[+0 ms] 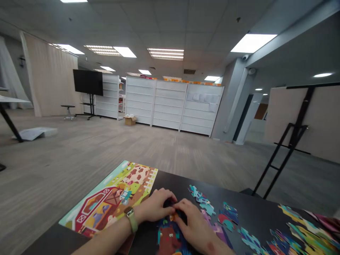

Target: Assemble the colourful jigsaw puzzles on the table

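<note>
Two hands meet at the far end of the bear puzzle [168, 238], which lies on the black table [174, 179] close to the wearer. The left hand [157, 203] and right hand [191, 220] keep their fingers bent and narrow, thumbs nearly together. An orange bit [173, 217] shows between them; I cannot tell whether it is gripped or only pressed. Both hands hide part of the puzzle.

Just right of the bear puzzle are purple pieces [220, 232], partly behind the right hand. Beyond it to the right lie joined cyan pieces [204, 201], then a blue piece [231, 211] with a red piece [225, 222] touching it. Well to its right, a colourful heap [305, 235] crowds that side. Left of it, a farm picture [114, 200] reaches the table's edge, the left forearm passing over its near part.

Ahead of the bear puzzle, black tabletop shows between farm picture and cyan pieces, up to the far edge. Past that edge, carpet [164, 147] stretches to white shelves [170, 104]; an easel [285, 152] stands beyond to the right.
</note>
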`<action>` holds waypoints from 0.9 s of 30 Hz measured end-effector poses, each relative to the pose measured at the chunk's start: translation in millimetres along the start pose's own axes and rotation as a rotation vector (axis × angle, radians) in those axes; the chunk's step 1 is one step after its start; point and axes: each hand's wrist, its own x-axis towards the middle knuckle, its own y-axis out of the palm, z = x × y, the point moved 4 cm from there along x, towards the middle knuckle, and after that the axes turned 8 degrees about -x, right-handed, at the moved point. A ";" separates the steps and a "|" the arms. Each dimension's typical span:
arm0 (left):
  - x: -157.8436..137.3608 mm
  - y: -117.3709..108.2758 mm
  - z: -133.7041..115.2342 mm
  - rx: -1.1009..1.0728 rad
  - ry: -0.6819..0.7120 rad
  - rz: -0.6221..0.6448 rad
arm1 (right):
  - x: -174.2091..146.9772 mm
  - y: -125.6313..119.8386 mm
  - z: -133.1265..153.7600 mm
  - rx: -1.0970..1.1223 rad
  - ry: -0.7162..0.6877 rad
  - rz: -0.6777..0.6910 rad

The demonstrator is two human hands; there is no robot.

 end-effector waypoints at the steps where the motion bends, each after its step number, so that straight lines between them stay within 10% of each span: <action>1: 1.3 1.7 0.6 0.005 -0.005 -0.017 | -1.7 -0.9 -1.1 -0.025 0.001 0.008; 12: 8.5 13.0 -3.9 -0.020 0.070 -0.031 | -64.7 -51.7 -35.4 -0.176 -0.136 0.010; 21: 7.9 19.0 -17.7 -0.066 0.039 -0.008 | -96.2 -118.8 -135.3 -0.286 0.187 -0.288; 27: 9.9 22.3 -16.1 -0.066 -0.020 0.025 | -99.2 -114.0 -126.6 -0.224 0.217 -0.218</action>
